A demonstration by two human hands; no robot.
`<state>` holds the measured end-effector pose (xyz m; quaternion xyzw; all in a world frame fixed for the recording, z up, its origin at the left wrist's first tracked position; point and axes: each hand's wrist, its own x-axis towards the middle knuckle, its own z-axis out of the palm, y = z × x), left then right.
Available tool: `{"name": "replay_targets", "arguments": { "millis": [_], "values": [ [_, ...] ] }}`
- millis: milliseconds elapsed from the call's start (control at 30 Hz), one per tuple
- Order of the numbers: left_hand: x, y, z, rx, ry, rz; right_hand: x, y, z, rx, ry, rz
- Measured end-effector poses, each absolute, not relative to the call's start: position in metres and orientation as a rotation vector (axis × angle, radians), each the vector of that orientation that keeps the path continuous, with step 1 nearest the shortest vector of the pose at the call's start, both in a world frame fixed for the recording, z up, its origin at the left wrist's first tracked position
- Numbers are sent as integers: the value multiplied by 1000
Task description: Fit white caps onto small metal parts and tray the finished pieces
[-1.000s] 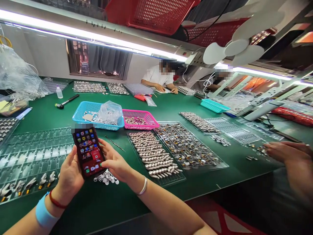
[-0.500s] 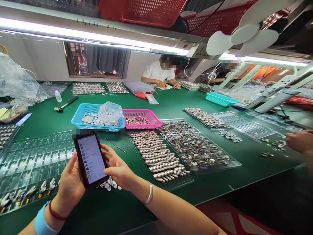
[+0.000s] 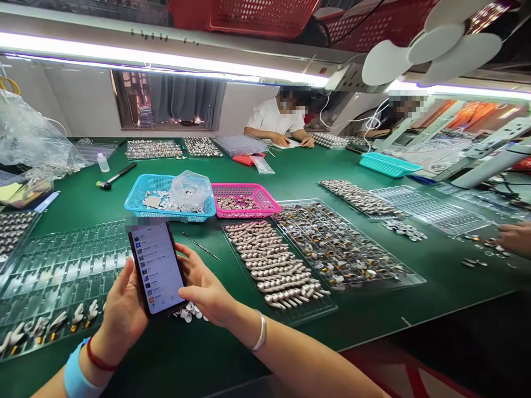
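Note:
A black smartphone [image 3: 161, 271] with a lit list on its screen is held upright over the near side of the table. My left hand [image 3: 124, 304] is wrapped round its left edge. From the other side my right hand [image 3: 203, 287] grips the right edge, its thumb at the lower right of the screen and its fingers behind. Small white round pieces [image 3: 191, 313] lie partly hidden below the phone. Left of my left hand is a clear tray [image 3: 70, 260] with several white earphone-like parts in its front row. Tweezers [image 3: 202, 246] lie beyond my right hand.
A blue basket [image 3: 128, 202] and a pink basket [image 3: 271, 208] stand behind the phone. Trays of white stemmed parts [image 3: 274, 265] and of mixed small parts [image 3: 340, 243] lie to the right. A hammer [image 3: 118, 176] rests at the back left. Another person's hand [image 3: 514, 239] is at the far right.
The view has shifted slightly, so the table's contents sit a little further right. More rows and a bottom bar now show on the phone screen. Both hands keep their hold.

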<state>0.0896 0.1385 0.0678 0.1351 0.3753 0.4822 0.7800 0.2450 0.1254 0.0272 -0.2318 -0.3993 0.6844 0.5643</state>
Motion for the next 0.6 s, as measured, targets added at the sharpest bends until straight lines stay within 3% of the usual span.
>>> {"name": "replay_targets", "arguments": {
  "millis": [600],
  "values": [
    [88, 138, 63, 332, 773, 1043, 245, 123, 31, -545, -1005, 1614]
  ]
}}
